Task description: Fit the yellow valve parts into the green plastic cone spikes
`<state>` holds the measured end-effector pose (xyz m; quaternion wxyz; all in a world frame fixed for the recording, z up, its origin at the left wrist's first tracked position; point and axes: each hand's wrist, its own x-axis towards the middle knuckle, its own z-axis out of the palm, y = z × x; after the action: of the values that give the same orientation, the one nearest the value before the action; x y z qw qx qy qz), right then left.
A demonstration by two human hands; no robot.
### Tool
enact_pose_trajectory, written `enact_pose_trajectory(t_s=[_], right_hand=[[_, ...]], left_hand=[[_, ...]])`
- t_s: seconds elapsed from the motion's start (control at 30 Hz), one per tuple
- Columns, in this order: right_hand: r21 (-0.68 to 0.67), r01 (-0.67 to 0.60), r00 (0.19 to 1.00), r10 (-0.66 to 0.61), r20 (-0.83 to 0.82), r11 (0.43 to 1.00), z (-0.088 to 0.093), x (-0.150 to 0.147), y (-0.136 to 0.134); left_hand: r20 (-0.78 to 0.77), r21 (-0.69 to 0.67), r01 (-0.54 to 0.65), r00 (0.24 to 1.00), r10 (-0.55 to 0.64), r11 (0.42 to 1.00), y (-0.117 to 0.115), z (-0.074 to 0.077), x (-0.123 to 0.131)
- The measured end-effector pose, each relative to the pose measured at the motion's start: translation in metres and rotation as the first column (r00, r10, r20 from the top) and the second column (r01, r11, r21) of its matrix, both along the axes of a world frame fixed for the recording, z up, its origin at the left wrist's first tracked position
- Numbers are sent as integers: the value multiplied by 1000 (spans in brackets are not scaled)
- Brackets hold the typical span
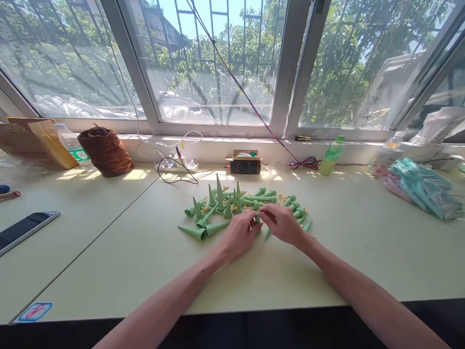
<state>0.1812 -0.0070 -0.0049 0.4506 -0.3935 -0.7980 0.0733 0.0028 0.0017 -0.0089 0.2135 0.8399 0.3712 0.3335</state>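
Left hand (240, 231) and right hand (282, 223) pinch one green cone (257, 217).
It sits between them, at the near side of other green cones (220, 195), some standing, some lying, among small yellow pieces (282, 198); a black box (245, 167) sits beyond.

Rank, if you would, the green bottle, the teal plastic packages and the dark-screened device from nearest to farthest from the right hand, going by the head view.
1. Green bottle: ahead and slightly to the right of the right hand.
2. Teal plastic packages: farther out, on the right.
3. Dark-screened device: far across on the left, at the view's edge.
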Motion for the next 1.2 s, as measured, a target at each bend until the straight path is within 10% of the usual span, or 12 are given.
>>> enact_pose_trajectory(t_s=[0.6, 0.8, 1.0, 1.2], right_hand=[[110, 159, 977, -141, -162, 981, 3, -1, -3], [139, 202, 955, -164, -248, 970, 2, -2, -2], [128, 147, 975, -122, -185, 981, -3, -2, 1], [97, 106, 983, -89, -159, 990, -6, -3, 1]], left_hand=[[-15, 127, -63, 998, 65, 990, -4, 1, -3], [68, 359, -219, 976, 208, 907, -4, 37, -17], [109, 287, -526, 849, 518, 801, 6, 92, -64], [89, 287, -676, 724, 684, 679, 26, 93, -118]])
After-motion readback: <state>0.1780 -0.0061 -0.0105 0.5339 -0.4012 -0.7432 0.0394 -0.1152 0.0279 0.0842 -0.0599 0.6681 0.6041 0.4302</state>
